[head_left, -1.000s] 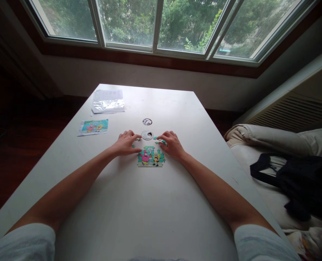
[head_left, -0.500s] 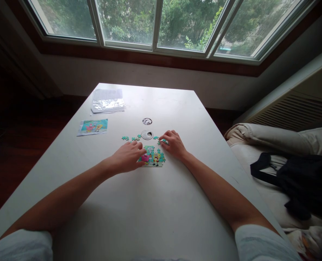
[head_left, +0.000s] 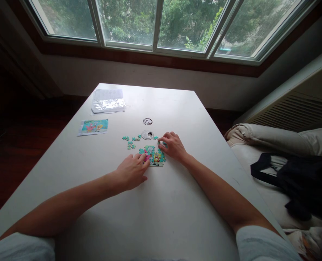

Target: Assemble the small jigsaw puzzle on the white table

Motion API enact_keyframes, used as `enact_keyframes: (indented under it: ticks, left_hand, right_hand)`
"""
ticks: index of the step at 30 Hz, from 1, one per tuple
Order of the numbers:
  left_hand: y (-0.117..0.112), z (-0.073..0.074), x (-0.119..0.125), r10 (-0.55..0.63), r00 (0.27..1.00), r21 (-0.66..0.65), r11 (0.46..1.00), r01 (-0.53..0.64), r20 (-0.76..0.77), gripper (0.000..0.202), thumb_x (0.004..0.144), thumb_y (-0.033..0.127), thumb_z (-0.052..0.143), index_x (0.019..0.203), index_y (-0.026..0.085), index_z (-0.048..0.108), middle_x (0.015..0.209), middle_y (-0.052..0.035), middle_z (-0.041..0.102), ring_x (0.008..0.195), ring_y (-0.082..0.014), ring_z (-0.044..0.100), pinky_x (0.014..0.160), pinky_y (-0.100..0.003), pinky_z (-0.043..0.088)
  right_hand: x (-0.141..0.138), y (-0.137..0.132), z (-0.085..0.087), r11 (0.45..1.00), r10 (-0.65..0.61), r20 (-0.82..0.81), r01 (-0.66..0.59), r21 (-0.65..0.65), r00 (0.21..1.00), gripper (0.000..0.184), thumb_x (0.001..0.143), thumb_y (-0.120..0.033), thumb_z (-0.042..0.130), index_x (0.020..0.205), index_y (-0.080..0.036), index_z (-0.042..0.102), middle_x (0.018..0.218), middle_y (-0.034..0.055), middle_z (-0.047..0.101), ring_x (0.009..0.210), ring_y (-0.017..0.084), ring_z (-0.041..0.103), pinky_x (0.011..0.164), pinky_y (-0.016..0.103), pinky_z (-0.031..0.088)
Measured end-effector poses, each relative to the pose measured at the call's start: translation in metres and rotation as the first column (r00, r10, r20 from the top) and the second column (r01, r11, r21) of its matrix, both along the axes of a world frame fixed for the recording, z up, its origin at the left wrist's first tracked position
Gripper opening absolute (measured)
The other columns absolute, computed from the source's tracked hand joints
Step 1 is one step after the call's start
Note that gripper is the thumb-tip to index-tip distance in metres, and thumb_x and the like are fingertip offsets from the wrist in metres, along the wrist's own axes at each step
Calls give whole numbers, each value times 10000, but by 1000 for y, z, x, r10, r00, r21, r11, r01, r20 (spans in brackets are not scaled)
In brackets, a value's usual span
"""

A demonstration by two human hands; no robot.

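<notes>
Fingers of the left hand are spread over the left side of the part-built puzzle, set centrally on the desk; whether anything is pinched by the right hand, curled beside loose pieces, cannot be told.

Left sleeve at eight o'clock, pale and short; right sleeve at four, matching, softly grey-streaked!
</notes>
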State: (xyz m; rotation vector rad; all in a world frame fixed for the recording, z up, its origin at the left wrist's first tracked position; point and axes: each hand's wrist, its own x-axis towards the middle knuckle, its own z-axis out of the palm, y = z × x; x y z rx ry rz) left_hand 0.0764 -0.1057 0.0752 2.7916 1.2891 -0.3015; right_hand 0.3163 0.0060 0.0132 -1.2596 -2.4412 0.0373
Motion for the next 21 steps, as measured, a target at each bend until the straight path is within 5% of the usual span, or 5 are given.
enact_keyframes:
  ticks: [9, 21]
  left_hand:
    - [-2, -5, -2, 3, 1000, -38, 999, -3, -6, 655, 893, 469, 653, 1438, 152, 477, 1515, -215, 439, 1320, -352, 478, 910, -447, 547]
    - [-2, -6, -3, -4, 1000, -41, 999, 4, -8, 659, 884, 457, 662, 1444, 172, 461, 1525, -230, 422, 1336, -361, 465, 900, -429, 531]
  right_hand:
    - [-5, -4, 3, 999, -47, 40, 46, 13, 998, 162, 936, -318, 649, 1051, -239, 732, 1036, 88, 639, 1013, 261, 505, 903, 399, 378]
    - [-1, 1, -6, 998, -62, -104, 59, -32, 993, 167, 942, -231, 590, 1014, -243, 741, 967, 86, 637, 961, 257, 520, 873, 410, 421]
